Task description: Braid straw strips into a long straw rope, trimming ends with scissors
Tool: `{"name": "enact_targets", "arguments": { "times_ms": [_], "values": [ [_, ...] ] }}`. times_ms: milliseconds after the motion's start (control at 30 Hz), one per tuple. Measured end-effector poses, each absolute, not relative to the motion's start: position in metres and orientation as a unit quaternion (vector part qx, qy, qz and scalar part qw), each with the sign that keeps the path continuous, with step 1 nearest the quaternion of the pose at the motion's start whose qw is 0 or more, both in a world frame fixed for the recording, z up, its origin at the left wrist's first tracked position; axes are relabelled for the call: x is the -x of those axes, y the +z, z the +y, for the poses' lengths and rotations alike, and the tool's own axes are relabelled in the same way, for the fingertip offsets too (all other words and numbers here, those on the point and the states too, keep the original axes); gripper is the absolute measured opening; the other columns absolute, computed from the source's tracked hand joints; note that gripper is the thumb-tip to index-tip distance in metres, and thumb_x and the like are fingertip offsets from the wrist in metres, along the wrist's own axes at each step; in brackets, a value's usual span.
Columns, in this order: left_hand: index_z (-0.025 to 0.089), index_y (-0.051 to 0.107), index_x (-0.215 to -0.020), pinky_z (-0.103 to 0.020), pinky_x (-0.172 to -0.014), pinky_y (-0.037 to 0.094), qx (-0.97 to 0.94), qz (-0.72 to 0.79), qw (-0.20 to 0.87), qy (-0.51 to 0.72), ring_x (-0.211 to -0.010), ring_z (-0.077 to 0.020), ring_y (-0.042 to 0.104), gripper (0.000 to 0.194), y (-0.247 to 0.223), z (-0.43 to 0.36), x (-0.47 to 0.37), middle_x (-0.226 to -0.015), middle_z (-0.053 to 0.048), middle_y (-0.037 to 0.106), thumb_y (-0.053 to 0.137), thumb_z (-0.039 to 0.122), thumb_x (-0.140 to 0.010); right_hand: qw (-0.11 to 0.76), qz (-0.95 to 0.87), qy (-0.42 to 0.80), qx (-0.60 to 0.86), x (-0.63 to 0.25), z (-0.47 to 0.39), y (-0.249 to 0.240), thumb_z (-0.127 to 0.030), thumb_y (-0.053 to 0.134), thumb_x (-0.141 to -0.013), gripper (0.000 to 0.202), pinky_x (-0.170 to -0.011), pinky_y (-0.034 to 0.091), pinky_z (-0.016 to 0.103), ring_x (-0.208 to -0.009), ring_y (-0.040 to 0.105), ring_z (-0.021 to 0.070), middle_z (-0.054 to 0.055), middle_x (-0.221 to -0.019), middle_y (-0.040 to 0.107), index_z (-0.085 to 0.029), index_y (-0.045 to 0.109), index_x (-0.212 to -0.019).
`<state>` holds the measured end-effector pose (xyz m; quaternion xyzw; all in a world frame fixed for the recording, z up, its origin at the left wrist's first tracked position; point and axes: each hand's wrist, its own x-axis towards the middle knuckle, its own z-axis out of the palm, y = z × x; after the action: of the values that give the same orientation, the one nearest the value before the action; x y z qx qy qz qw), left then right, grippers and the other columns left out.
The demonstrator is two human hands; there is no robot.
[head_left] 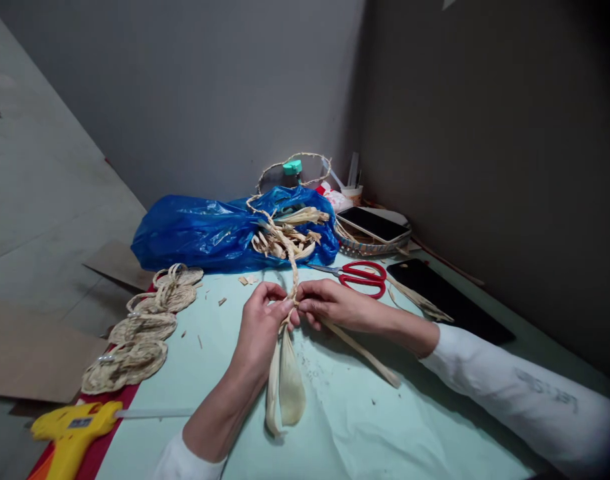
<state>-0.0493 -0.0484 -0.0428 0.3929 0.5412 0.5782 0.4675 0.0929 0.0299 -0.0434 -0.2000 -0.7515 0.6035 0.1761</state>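
Observation:
A braided husk cord (pixel 291 261) runs from the blue bag's opening down to my two hands, which meet at its lower end. My left hand (pixel 265 319) is closed, pinching the braid between thumb and fingers. My right hand (pixel 335 304) is also closed on the braid's end, its fingertips touching those of my left. Wide pale husk strips (pixel 291 387) hang below the pinch toward me. A narrower husk strip (pixel 367 355) slants out to the lower right from under my right hand.
Beyond my hands are a blue bag (pixel 195 233) of husks, red-handled scissors (pixel 363 279), a phone (pixel 375 224) on a round basket and a black slab (pixel 445 297). Several woven slippers (pixel 127 363) and a yellow glue gun (pixel 75 433) lie along the left edge.

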Motion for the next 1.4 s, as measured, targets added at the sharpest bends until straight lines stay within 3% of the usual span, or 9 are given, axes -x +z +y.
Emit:
{"name": "enact_targets", "arguments": {
  "times_ms": [167,267,433,633,800,967,1133,1267,1400],
  "values": [
    [0.02,0.048,-0.08,-0.02,-0.048,0.042,-0.401,0.546,0.455,0.578,-0.048,-0.0094,0.056,0.027,-0.042,-0.049,0.05,-0.063,0.005,0.059,0.072,0.027,-0.068,0.214,-0.831,0.46,0.229,-0.094,0.023,-0.036,-0.025,0.045,-0.094,0.017,-0.063,0.04,0.023,-0.071,0.053,0.0119,0.001,-0.081,0.062,-0.016,0.055,-0.083],
    [0.02,0.05,-0.084,-0.023,-0.051,0.047,-0.415,0.529,0.448,0.589,-0.054,-0.011,0.061,0.025,-0.043,-0.049,0.05,-0.077,0.004,0.058,0.07,0.027,-0.069,0.237,-0.836,0.448,0.21,-0.094,0.022,-0.034,-0.026,0.045,-0.094,0.022,-0.069,0.039,0.024,-0.074,0.055,0.0125,0.0,-0.078,0.064,-0.017,0.054,-0.076],
    [0.021,0.052,-0.09,-0.025,-0.06,0.05,-0.45,0.545,0.417,0.571,-0.059,-0.0117,0.062,0.017,-0.047,-0.049,0.052,-0.082,0.003,0.058,0.062,0.023,-0.076,0.257,-0.804,0.474,0.253,-0.092,0.02,-0.042,-0.027,0.048,-0.091,0.025,-0.059,0.039,0.022,-0.062,0.053,0.0105,0.0,-0.072,0.064,-0.016,0.055,-0.07],
    [0.021,0.061,-0.078,-0.027,-0.065,0.041,-0.563,0.677,0.192,0.433,-0.067,-0.0174,0.061,0.008,-0.042,-0.055,0.053,-0.074,-0.001,0.064,0.057,0.026,-0.083,0.285,-0.763,0.482,0.323,-0.09,0.018,-0.049,-0.032,0.054,-0.086,0.024,-0.047,0.034,0.021,-0.045,0.046,0.0089,-0.005,-0.054,0.052,-0.017,0.056,-0.068],
    [0.021,0.066,-0.083,-0.03,-0.07,0.038,-0.641,0.678,0.01,0.359,-0.075,-0.0209,0.06,0.015,-0.04,-0.057,0.051,-0.082,-0.006,0.067,0.052,0.024,-0.088,0.31,-0.768,0.441,0.344,-0.09,0.018,-0.045,-0.027,0.054,-0.084,0.023,-0.051,0.036,0.022,-0.049,0.051,0.01,-0.002,-0.054,0.059,-0.015,0.059,-0.065],
    [0.018,0.065,-0.081,-0.028,-0.064,0.039,-0.684,0.651,-0.083,0.319,-0.068,-0.019,0.06,0.019,-0.045,-0.059,0.046,-0.074,-0.005,0.064,0.049,0.02,-0.091,0.342,-0.759,0.436,0.341,-0.088,0.018,-0.042,-0.02,0.053,-0.082,0.023,-0.058,0.038,0.021,-0.058,0.056,0.0111,0.001,-0.061,0.066,-0.014,0.063,-0.062],
    [0.014,0.066,-0.09,-0.027,-0.054,0.039,-0.708,0.596,-0.234,0.298,-0.057,-0.0158,0.058,0.017,-0.053,-0.063,0.035,-0.07,-0.004,0.061,0.049,0.014,-0.091,0.368,-0.707,0.489,0.353,-0.085,0.017,-0.042,-0.025,0.054,-0.082,0.024,-0.047,0.032,0.021,-0.045,0.044,0.0089,-0.004,-0.048,0.051,-0.015,0.059,-0.06],
    [0.006,0.064,-0.105,-0.027,-0.053,0.042,-0.729,0.547,-0.332,0.243,-0.057,-0.0163,0.058,0.024,-0.057,-0.064,0.032,-0.071,-0.005,0.063,0.049,0.004,-0.086,0.371,-0.667,0.556,0.33,-0.085,0.018,-0.044,-0.03,0.055,-0.081,0.023,-0.047,0.032,0.021,-0.046,0.044,0.0087,-0.003,-0.053,0.051,-0.015,0.06,-0.063],
    [0.003,0.065,-0.098,-0.026,-0.054,0.045,-0.73,0.542,-0.378,0.175,-0.06,-0.0177,0.061,0.029,-0.061,-0.063,0.028,-0.072,-0.009,0.065,0.043,-0.006,-0.081,0.357,-0.614,0.635,0.304,-0.084,0.019,-0.047,-0.031,0.059,-0.078,0.022,-0.046,0.028,0.021,-0.046,0.041,0.0071,-0.003,-0.057,0.05,-0.014,0.06,-0.065]
  ]
}}
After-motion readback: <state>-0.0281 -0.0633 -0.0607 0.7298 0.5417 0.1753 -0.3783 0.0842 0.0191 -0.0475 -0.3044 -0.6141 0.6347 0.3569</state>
